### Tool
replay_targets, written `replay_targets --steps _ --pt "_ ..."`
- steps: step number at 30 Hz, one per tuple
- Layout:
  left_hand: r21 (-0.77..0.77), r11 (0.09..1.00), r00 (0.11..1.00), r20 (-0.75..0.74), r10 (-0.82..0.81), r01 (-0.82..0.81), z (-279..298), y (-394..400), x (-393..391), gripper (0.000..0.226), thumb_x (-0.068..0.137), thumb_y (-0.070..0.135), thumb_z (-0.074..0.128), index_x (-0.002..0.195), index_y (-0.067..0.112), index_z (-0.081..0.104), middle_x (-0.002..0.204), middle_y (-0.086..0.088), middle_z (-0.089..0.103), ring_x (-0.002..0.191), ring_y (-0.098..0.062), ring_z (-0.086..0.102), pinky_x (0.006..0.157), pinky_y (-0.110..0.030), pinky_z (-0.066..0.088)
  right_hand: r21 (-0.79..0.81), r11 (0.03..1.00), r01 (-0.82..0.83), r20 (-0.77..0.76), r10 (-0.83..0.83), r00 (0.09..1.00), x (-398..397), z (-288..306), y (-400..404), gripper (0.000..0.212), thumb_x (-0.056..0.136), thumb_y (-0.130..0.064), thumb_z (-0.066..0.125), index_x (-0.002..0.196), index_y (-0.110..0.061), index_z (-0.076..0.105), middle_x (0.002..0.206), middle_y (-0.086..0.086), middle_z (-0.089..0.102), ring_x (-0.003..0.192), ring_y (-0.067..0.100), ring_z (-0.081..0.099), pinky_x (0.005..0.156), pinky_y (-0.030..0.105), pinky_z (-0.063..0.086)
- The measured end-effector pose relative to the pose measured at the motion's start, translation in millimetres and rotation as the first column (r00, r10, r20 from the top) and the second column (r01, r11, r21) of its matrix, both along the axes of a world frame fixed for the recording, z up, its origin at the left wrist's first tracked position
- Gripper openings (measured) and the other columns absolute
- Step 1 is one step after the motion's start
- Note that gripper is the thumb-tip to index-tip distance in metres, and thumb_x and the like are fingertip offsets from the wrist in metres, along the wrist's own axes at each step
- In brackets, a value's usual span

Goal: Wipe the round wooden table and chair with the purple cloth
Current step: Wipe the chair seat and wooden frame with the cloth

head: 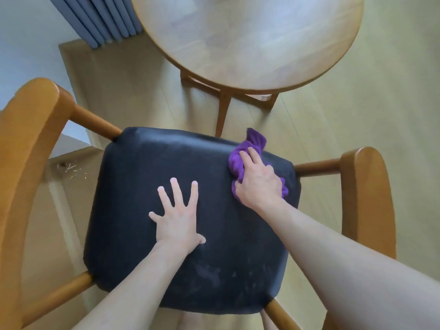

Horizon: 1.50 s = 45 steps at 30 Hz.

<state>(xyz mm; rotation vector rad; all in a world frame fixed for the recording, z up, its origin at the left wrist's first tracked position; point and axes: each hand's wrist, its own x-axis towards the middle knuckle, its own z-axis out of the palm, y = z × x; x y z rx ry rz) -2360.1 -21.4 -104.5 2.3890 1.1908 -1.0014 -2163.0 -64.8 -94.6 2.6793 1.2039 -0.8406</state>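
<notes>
The right hand (258,181) grips the bunched purple cloth (240,160) against the far right corner of the wooden armchair's black padded seat (147,163). The left hand (177,219) presses flat mid-seat, fingers spread wide. The round wooden table (250,39) stands beyond.

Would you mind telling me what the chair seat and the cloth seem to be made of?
The chair seat looks like black leather or vinyl: smooth, slightly sheened, showing smudges. The purple cloth looks like soft terry or microfibre: fuzzy, bunched folds under the right hand.
</notes>
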Motion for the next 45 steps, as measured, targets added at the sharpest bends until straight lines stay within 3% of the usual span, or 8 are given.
replay_targets --steps 10,14,18,22,34,39,41,45 --pt "-0.040 0.988 0.989 0.008 -0.149 0.149 4.3 12.5 -8.0 0.145 0.073 0.078 0.071 0.154 0.018 -0.034 0.159 -0.031 -0.025 0.145 -0.060 0.000 0.093 -0.058 0.053 -0.172 0.815 0.554 0.053 -0.554 0.831 12.2 31.6 -25.9 0.037 0.079 -0.022 0.054 0.113 -0.029 0.064 0.126 -0.001 0.055 0.099 0.033 0.059 0.081 0.038 0.047" --pt "0.028 0.954 0.951 0.073 -0.299 0.298 8.0 36.9 -0.2 0.129 0.077 0.075 0.070 0.160 0.018 -0.010 0.162 -0.027 -0.004 0.149 -0.050 0.007 0.108 -0.065 0.036 0.101 0.923 0.372 0.148 -0.384 0.912 16.7 29.6 2.8 0.036 0.085 -0.022 0.061 0.120 -0.025 0.053 0.132 -0.007 0.047 0.110 0.029 0.052 0.073 0.037 0.038" --pt "-0.022 0.867 0.859 0.149 -0.490 0.498 -2.7 58.5 23.8 0.144 0.073 0.063 0.082 0.154 0.032 -0.033 0.161 -0.014 -0.037 0.151 -0.049 -0.022 0.111 -0.074 0.024 -0.073 0.995 0.063 0.095 -0.056 0.994 24.5 6.8 23.6 0.059 0.089 -0.022 0.064 0.144 -0.028 0.042 0.155 -0.008 0.037 0.125 0.030 0.048 0.081 0.041 0.048" --pt "-0.028 0.847 0.846 0.079 -0.527 0.531 -10.1 56.3 36.1 0.150 0.070 0.061 0.086 0.152 0.030 -0.037 0.158 -0.016 -0.042 0.148 -0.055 -0.021 0.107 -0.076 0.031 -0.126 0.904 0.410 0.098 -0.399 0.911 39.7 3.9 -22.9 0.040 0.091 -0.023 0.053 0.130 -0.028 0.049 0.139 -0.004 0.049 0.121 0.033 0.050 0.077 0.042 0.040" --pt "0.001 0.824 0.824 0.017 -0.566 0.566 -4.2 57.2 36.8 0.148 0.072 0.070 0.078 0.149 0.028 -0.041 0.159 -0.016 -0.039 0.149 -0.056 -0.018 0.106 -0.069 0.039 -0.424 0.742 0.520 0.121 -0.522 0.844 12.5 41.5 -78.0 0.010 0.084 -0.029 0.057 0.088 -0.023 0.063 0.078 -0.002 0.061 0.063 0.020 0.055 0.050 0.026 0.033" --pt "0.005 0.826 0.825 0.043 -0.563 0.564 -6.4 58.1 35.4 0.147 0.072 0.070 0.079 0.151 0.029 -0.038 0.160 -0.015 -0.039 0.149 -0.055 -0.018 0.106 -0.070 0.038 -0.030 0.789 0.613 0.073 -0.610 0.789 12.1 23.6 -62.8 0.044 0.086 -0.026 0.060 0.129 -0.020 0.051 0.131 0.001 0.052 0.108 0.033 0.059 0.073 0.037 0.046" --pt "0.002 0.828 0.827 0.046 -0.561 0.561 -3.9 57.3 34.5 0.146 0.072 0.069 0.079 0.151 0.030 -0.037 0.160 -0.015 -0.038 0.149 -0.055 -0.017 0.106 -0.071 0.037 -0.121 0.847 0.517 0.026 -0.518 0.855 -8.6 13.7 -59.0 0.072 0.091 -0.028 0.060 0.154 -0.019 0.027 0.163 0.001 0.023 0.121 0.037 0.053 0.081 0.040 0.045" --pt "-0.008 0.826 0.825 0.057 -0.562 0.563 2.3 58.4 35.3 0.145 0.072 0.068 0.080 0.152 0.031 -0.035 0.162 -0.013 -0.037 0.150 -0.054 -0.017 0.107 -0.070 0.037 -0.312 0.830 0.463 0.095 -0.457 0.884 -71.8 10.2 -74.8 0.103 0.092 -0.032 0.066 0.162 -0.009 -0.005 0.171 0.015 -0.012 0.122 0.040 0.057 0.083 0.039 0.051"
